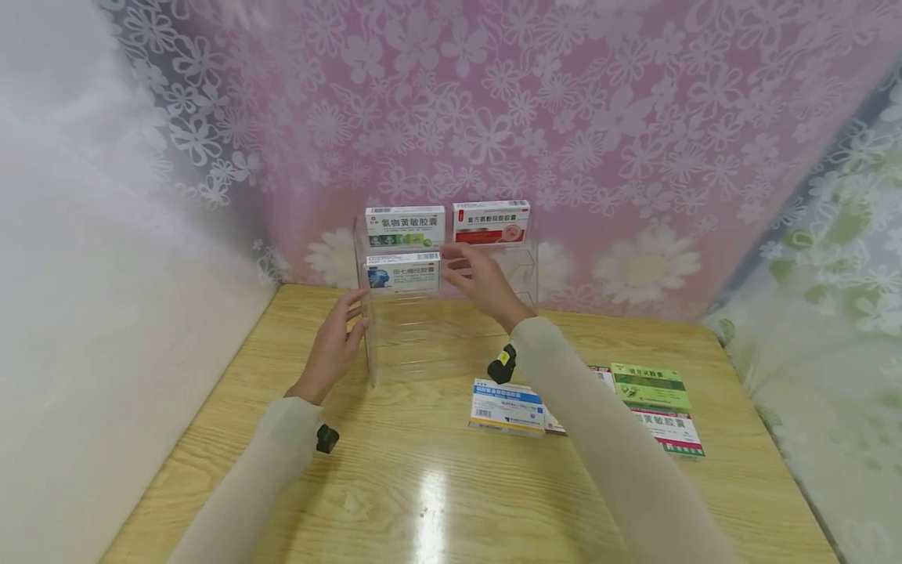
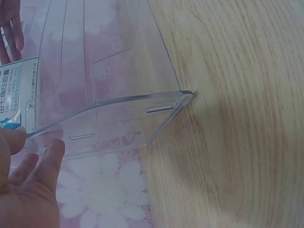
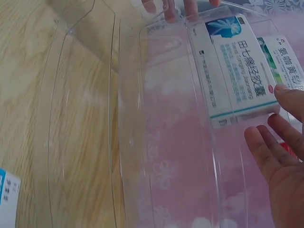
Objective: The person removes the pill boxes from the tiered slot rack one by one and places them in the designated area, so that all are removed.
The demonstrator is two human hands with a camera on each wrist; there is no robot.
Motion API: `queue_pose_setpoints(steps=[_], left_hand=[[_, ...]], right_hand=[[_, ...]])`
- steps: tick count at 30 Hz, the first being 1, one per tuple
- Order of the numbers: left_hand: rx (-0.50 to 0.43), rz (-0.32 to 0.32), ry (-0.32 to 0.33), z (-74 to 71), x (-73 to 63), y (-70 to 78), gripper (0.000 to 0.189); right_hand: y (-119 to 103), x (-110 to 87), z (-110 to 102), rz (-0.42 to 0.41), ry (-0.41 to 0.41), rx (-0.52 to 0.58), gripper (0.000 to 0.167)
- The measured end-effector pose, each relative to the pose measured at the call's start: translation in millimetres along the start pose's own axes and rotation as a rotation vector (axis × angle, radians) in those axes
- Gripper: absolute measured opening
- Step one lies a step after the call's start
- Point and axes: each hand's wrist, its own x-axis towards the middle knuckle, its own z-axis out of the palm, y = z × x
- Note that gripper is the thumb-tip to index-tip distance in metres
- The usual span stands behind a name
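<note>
A clear plastic display stand (image 1: 409, 348) stands upright at the back of the table. On its second tier, at the left end, sits a white medicine box (image 1: 402, 276) with a blue picture. My right hand (image 1: 486, 286) is at that box's right end, thumb at its corner and fingers apart, not curled round it. My left hand (image 1: 330, 348) rests against the stand's left side, fingers along the outside of the panel (image 2: 137, 111) and thumb by its front edge. On the top tier stand a white-and-green medicine box (image 1: 405, 227) and a white-and-red medicine box (image 1: 491, 223).
Several medicine boxes lie at the table's right: a blue-and-white box (image 1: 507, 407), a green box (image 1: 651, 387) and a white-and-red-green box (image 1: 672, 431). My right sleeve (image 1: 599, 423) partly covers others. A flowered curtain (image 1: 479, 117) hangs close behind the stand.
</note>
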Motion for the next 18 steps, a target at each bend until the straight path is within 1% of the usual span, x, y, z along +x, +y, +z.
queue_pose_setpoints(steps=[3,6,11,15,18], left_hand=[[0.014,0.001,0.001,0.6,0.1,0.3,0.056],[0.024,0.007,0.004,0.3,0.2,0.6,0.056],[0.011,0.023,0.003,0.0,0.5,0.8,0.056],[0.009,0.019,0.004,-0.4,0.6,-2.2,0.057],[0.013,0.015,0.003,1.5,1.8,-4.6,0.057]], right_hand=[[-1.0,5.9,8.4,-0.032,0.010,0.017,0.049],[-3.3,8.7,14.7,-0.030,0.026,0.013,0.048],[-5.6,9.2,20.2,-0.016,0.046,-0.035,0.039],[-12.8,5.6,15.6,-0.028,0.055,-0.054,0.035],[-18.3,-0.8,3.4,-0.045,0.086,-0.081,0.035]])
